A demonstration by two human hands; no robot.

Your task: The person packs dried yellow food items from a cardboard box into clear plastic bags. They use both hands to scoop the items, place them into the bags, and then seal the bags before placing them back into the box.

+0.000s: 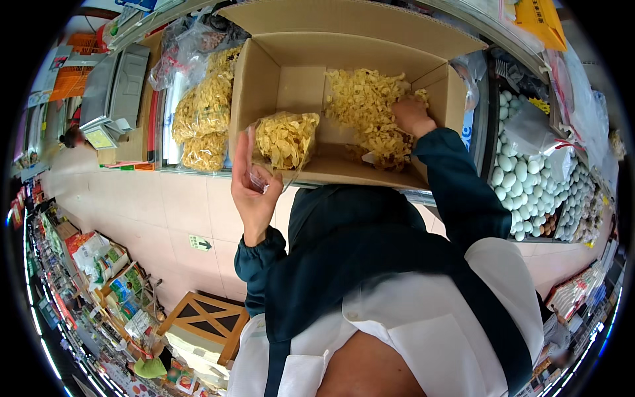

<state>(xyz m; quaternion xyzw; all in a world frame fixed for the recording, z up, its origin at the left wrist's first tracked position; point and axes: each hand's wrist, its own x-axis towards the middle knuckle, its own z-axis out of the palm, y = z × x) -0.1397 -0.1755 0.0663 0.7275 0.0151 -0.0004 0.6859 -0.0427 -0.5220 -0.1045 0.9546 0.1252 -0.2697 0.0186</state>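
Observation:
My left hand (255, 186) holds the edge of a clear plastic bag (286, 140) partly filled with yellow, chip-like dried pieces. The bag sits at the near left corner of an open cardboard box (364, 176). Inside the box, my right hand (413, 115) reaches into loose yellow dried pieces (364, 97) at the right side; its fingertips are partly hidden among them, with some pieces by the fingers. The pieces spread from the back of the box down to its near right part.
Filled clear bags of yellow pieces (206, 106) stand left of the box. Pale eggs (518, 171) fill a tray at the right. A grey metal container (116, 89) is farther left. Behind me stands a wooden-framed stand (203, 317) on the tiled floor. Other people appear at the edges.

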